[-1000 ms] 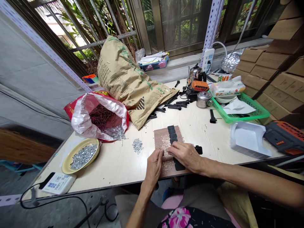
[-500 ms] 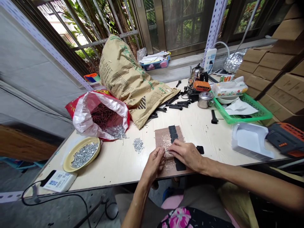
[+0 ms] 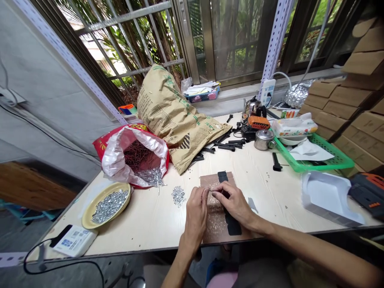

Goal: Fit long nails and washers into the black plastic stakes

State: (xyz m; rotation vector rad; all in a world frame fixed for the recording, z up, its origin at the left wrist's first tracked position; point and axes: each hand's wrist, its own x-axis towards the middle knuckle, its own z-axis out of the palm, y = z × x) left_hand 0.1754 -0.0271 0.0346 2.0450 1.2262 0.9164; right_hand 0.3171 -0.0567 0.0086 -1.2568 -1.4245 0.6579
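My left hand (image 3: 196, 208) is closed in a pinch over the left side of a brown board (image 3: 214, 226). Opposite it, my right hand (image 3: 237, 202) pinches too, its fingertips almost meeting the left ones. A tiny thin piece seems to lie between them, too small to name. Beneath my hands, pale specks cover the board. A row of black square pads (image 3: 234, 228) runs along it, partly hidden by my right hand. Just left of the board lies a small pile of shiny metal rings (image 3: 179, 196). A greyish flat piece (image 3: 253, 205) lies beside my right wrist.
On the left stand a yellow bowl (image 3: 87, 210) of small metal parts and a red-and-white bag (image 3: 114, 160) of screws. A large paper sack (image 3: 168, 116) leans behind. Black plastic parts (image 3: 226, 147), a metal cup (image 3: 264, 140), a green basket (image 3: 324, 166) and a white tray (image 3: 327, 196) lie beyond.
The camera view has shifted, so the table sits lower in the picture. My fingertips have come closer together, both hands still pinching above the board.
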